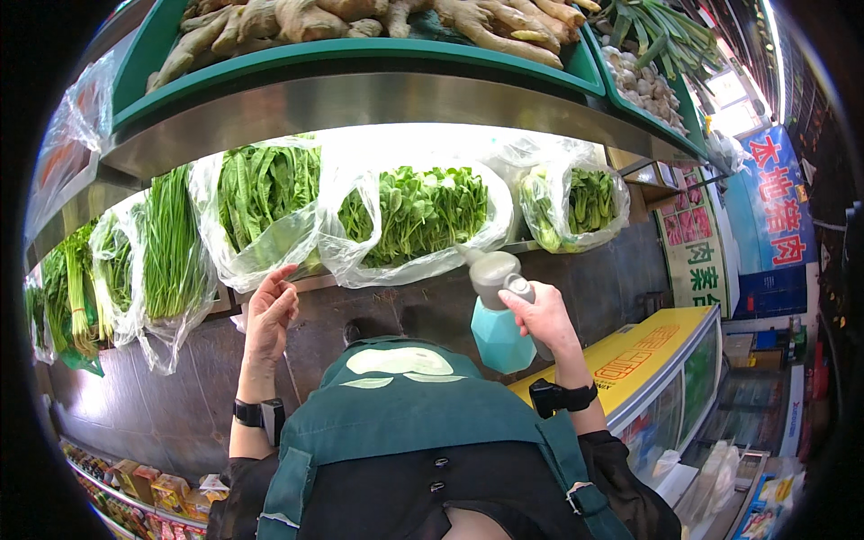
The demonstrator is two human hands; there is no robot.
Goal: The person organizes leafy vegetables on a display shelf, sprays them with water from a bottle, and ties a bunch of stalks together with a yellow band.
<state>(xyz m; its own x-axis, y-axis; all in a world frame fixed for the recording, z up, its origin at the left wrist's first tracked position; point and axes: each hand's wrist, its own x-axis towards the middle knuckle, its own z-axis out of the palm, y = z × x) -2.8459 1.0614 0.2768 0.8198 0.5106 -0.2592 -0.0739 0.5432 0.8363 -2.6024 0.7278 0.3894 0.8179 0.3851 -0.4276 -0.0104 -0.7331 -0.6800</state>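
My right hand (542, 312) grips the grey handle of a turquoise pump spray bottle (501, 337), thumb near the top of its head. The nozzle points toward an open plastic bag of leafy greens (422, 212) on the lower shelf. My left hand (272, 307) is raised with nothing in it, fingers partly curled. It is nearest to the clear bag of long-leaf lettuce (266, 196). Further left stand green chives (169, 243) in plastic. To the right, another bag holds small bok choy (590, 200).
A steel shelf edge (364, 101) juts out above the greens, carrying green crates of ginger (297, 20) and garlic (638, 81). At right stands a glass-sided freezer with a yellow edge (614, 358). Packaged goods (169, 491) line a shelf at lower left. Dark tiled floor (169, 391) lies between.
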